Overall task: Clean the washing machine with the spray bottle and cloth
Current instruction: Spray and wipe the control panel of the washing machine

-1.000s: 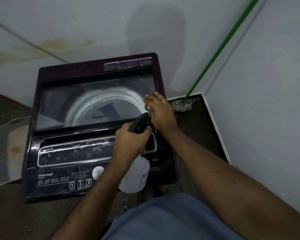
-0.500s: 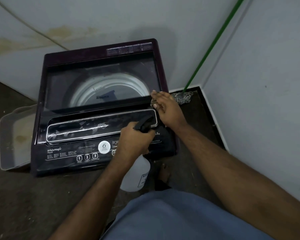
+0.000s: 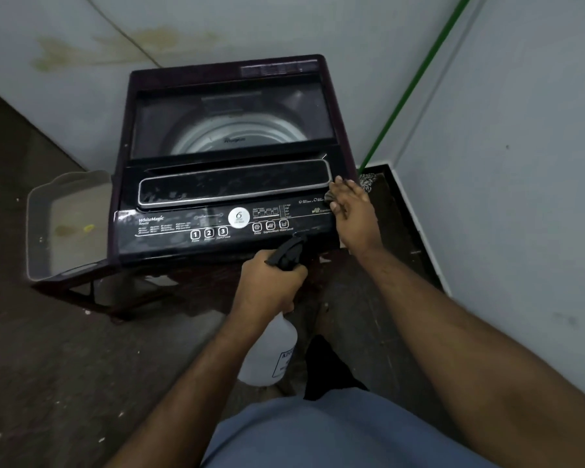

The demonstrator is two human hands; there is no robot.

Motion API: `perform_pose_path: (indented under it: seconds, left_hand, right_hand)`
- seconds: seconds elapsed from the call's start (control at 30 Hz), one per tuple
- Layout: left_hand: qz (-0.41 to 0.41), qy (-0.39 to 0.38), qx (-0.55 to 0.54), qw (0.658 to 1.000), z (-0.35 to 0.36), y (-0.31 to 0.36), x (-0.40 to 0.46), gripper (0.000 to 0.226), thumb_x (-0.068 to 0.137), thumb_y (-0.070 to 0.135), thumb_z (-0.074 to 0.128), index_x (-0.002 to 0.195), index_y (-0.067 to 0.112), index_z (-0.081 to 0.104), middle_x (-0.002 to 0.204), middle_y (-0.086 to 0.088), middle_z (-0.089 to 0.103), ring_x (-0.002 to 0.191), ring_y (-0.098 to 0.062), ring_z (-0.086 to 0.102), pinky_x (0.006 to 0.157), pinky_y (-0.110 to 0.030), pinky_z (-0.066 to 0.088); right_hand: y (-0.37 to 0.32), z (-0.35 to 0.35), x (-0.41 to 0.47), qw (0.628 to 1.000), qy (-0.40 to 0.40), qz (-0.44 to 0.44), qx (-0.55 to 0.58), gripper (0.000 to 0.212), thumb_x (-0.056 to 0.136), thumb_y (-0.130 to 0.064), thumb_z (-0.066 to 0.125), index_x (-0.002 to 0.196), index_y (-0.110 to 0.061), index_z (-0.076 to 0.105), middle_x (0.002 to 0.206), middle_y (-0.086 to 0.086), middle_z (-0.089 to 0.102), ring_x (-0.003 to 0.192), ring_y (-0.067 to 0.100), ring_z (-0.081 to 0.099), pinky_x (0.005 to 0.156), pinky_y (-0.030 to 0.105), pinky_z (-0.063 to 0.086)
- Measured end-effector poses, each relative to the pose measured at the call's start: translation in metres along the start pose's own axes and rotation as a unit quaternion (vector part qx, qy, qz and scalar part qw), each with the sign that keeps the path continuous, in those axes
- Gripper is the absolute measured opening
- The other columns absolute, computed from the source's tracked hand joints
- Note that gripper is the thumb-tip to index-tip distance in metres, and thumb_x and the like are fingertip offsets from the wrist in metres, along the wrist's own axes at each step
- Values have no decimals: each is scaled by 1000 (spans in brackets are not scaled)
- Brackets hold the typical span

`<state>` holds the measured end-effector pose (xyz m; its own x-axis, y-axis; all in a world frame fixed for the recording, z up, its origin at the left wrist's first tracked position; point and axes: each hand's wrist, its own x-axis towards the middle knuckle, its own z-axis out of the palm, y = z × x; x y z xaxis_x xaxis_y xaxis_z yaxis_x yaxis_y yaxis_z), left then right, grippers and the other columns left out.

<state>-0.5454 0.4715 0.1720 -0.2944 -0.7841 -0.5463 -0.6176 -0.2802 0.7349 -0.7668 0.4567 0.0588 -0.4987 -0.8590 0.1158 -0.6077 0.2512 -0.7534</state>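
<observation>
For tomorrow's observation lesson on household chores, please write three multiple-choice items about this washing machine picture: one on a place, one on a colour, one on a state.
1. Where is the right hand?
A. at the right end of the control panel
B. on the glass lid
C. on the floor

2. What colour is the pole leaning in the corner?
A. red
B. green
C. yellow

3. What state is the washing machine lid in?
A. lifted open
B. removed
C. closed

Answers:
1 A, the hand rests with a small cloth by the panel's right edge.
2 B, the pole running up the corner is green.
3 C, the glass lies flat, with the drum seen through it.

Meanwhile the left hand grips the spray bottle in front of the machine.
</observation>
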Motion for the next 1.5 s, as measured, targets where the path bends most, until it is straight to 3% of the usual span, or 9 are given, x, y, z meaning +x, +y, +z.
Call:
perform_pose_path:
  seconds: [0.1,0.2,0.4,0.57,0.67,0.97,1.2,1.33,1.5]
  left_hand:
    - [5,12,-12,1000,-8,-16,-13,16,90,16,70,91,0,67,94,-22,76,47,-21,60,50,-25,50]
    - [12,32,-22,999,-19,-32,-26,18,91,14,70,93,-3,66,88,-24,75,48,-22,60,50,-24,50]
    - [48,34,-35,998,-18,-42,-33,10,92,17,76,84,16,71,77,-6,72,50,-18,63,51,-25,53]
    - [38,35,-68,996,-9,-35,-23,24,84,34,87,78,20,69,70,-2,68,57,-19,62,60,-32,56]
    - [19,67,-60,996,-2,-30,-13,25,88,31,83,75,20,64,71,-4,68,57,-20,63,61,-35,58]
    - [33,166,-89,982,9,-20,11,24,82,21,76,64,11,64,59,-2,60,52,-16,53,53,-30,46]
    - [43,172,-86,980,27,-40,22,20,87,24,73,70,17,66,59,-1,64,56,-25,64,58,-40,57]
    - [14,190,-91,977,32,-46,29,30,85,20,75,61,15,58,55,0,56,48,-13,48,49,-25,38]
    - [10,175,-83,981,36,-49,35,16,82,22,75,71,13,67,67,-11,68,58,-22,60,57,-32,48]
  right_hand:
    - [-9,-5,-7,1000,-10,27,0,41,103,-8,56,144,-14,59,152,1,52,146,14,36,119,19,24]
    - [-28,-10,-2,984,-29,125,125,35,104,-12,57,139,-14,62,138,0,63,129,11,56,96,6,43]
    - [-58,-7,-19,932,37,198,303,26,106,-17,56,128,-20,68,114,-8,74,92,8,71,66,19,59]
    - [-62,-11,-32,879,74,272,384,21,106,-14,54,119,-21,70,107,3,74,84,15,68,74,33,59]
    - [-62,-16,-36,880,55,277,382,24,106,-14,54,125,-18,67,106,0,74,74,10,68,61,30,57]
    - [-57,-17,-31,898,25,250,362,23,104,-11,58,122,-20,70,117,2,73,105,14,67,104,43,55]
    - [-55,-14,-19,905,3,245,348,25,103,-13,59,126,-19,70,119,-1,74,117,19,68,106,46,54]
    - [-58,-12,-17,909,-11,236,343,23,104,-15,59,121,-25,71,118,-4,75,117,14,68,102,38,56]
    - [-58,-12,-16,912,-10,226,342,23,103,-12,59,116,-27,70,118,-3,74,115,10,68,107,36,52]
